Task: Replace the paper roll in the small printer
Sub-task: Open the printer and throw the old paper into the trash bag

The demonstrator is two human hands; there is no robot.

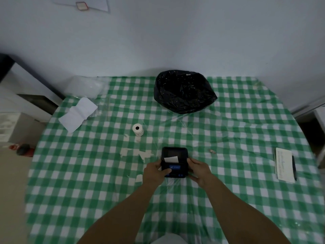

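A small black printer [174, 154] lies on the green checked tablecloth [228, 138], with a short white strip of paper [171, 159] sticking out of its slot and a blue-lit panel toward me. My left hand [155, 171] grips its left side, thumb across the front panel. My right hand [198, 170] holds its right side. A white paper roll [137, 129] stands on end farther back and to the left, apart from both hands.
A bin lined with a black bag [184, 91] stands at the back centre. Folded white paper [78, 113] and clear plastic wrapping [84, 87] lie back left. A notepad [284, 164] with a pen [294, 167] lies at right. Small paper scraps [144, 154] lie left of the printer.
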